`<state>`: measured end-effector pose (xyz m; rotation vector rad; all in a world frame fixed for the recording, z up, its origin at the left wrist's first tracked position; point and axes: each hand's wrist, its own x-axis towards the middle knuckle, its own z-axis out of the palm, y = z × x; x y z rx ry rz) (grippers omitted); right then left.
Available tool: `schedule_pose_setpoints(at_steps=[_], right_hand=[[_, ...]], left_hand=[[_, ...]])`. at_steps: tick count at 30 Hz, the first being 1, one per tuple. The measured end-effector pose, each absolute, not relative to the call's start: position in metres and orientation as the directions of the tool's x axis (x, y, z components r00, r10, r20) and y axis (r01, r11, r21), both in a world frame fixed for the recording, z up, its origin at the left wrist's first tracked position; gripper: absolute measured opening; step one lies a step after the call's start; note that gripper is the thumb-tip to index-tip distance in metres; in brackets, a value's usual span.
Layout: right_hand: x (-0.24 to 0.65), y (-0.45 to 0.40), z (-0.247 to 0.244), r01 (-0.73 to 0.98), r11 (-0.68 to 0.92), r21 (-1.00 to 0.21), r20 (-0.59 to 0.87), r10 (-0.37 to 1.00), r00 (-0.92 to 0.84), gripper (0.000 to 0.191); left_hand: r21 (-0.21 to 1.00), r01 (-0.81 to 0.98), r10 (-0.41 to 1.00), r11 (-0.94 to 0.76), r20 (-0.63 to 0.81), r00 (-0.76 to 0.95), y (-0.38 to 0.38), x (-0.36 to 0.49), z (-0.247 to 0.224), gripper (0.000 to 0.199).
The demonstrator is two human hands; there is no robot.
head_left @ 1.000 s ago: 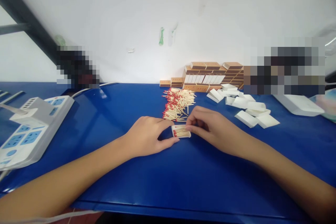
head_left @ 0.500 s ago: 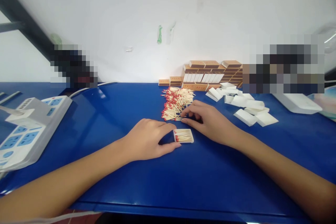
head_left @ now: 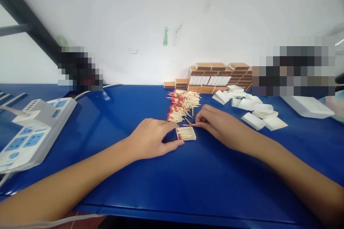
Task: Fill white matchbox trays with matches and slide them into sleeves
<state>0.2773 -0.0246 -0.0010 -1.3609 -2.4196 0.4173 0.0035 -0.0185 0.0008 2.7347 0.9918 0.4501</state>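
Observation:
A white matchbox tray [head_left: 192,138] lies on the blue table, partly filled with red-headed matches. My left hand [head_left: 150,139] grips its left end between thumb and index finger. Just behind and right of the tray, my right hand [head_left: 215,123] pinches a few matches [head_left: 188,125] by their plain ends, red heads pointing left. A heap of loose matches [head_left: 182,104] spreads on the table beyond the tray, close to my right fingertips.
Stacked matchboxes [head_left: 204,88] stand against the wall, with several white trays [head_left: 254,120] scattered at the right. A white power strip [head_left: 57,123] with a plugged-in adapter [head_left: 37,114] occupies the left. At the far right lies a white container [head_left: 309,107].
My right hand has drawn a few matches away from the heap, slightly right and toward the tray. My left hand still holds the tray.

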Motion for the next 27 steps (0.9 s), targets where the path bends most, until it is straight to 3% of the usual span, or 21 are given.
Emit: schedule_pose_setpoints(at_steps=[9,20,27], right_hand=[[0.282,-0.039,0.021,0.750,0.501,-0.432,0.145,0.860,-0.490,0.020],[0.252,-0.051,0.007,0.701,0.517,-0.491,0.129,0.839,-0.528,0.011],[0.268,-0.038,0.009,0.732,0.524,-0.435,0.286,0.852,-0.439,0.013]], left_hand=[[0.298,0.576,0.643,-0.761,0.228,0.732,-0.018,0.004,-0.001,0.039],[0.295,0.542,0.614,-0.787,0.277,0.740,-0.020,0.004,-0.003,0.037],[0.301,0.416,0.512,-0.858,0.446,0.734,-0.025,0.004,-0.003,0.035]])
